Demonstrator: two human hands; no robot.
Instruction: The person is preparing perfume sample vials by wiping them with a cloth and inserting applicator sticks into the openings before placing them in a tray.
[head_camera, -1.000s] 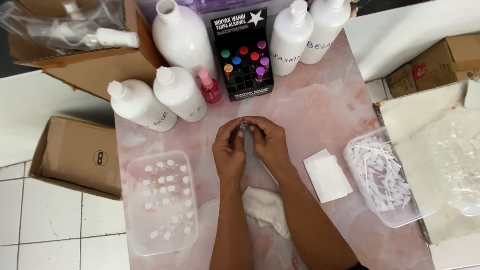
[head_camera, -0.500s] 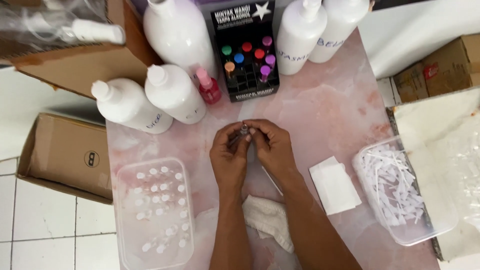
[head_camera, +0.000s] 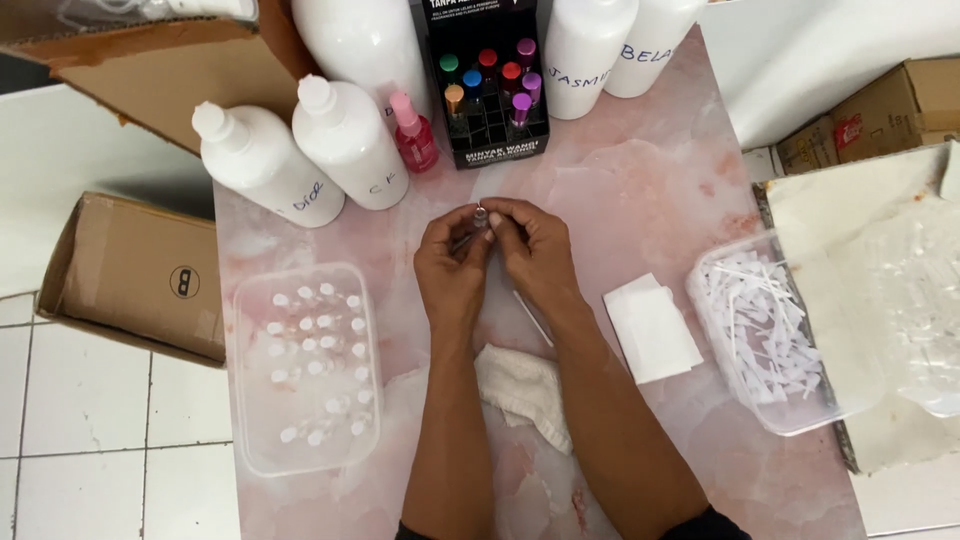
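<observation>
My left hand (head_camera: 450, 270) and my right hand (head_camera: 535, 250) meet over the middle of a pink marble table (head_camera: 640, 180). Both pinch a tiny clear vial (head_camera: 480, 216) held between the fingertips. A thin white stick (head_camera: 533, 318) lies on the table just under my right wrist. A crumpled white cloth (head_camera: 522, 390) rests between my forearms.
A clear tub of small capped vials (head_camera: 305, 365) sits at the left, a tub of white plastic sticks (head_camera: 775, 330) at the right, a white paper (head_camera: 652, 328) beside it. White bottles (head_camera: 345, 140), a pink bottle (head_camera: 413, 133) and a black rack of coloured vials (head_camera: 487, 85) stand behind. A cardboard box (head_camera: 135, 275) lies on the floor.
The view has shifted, so the table and hands sit lower and more to the right in the picture. The hands stay together on the small vial.
</observation>
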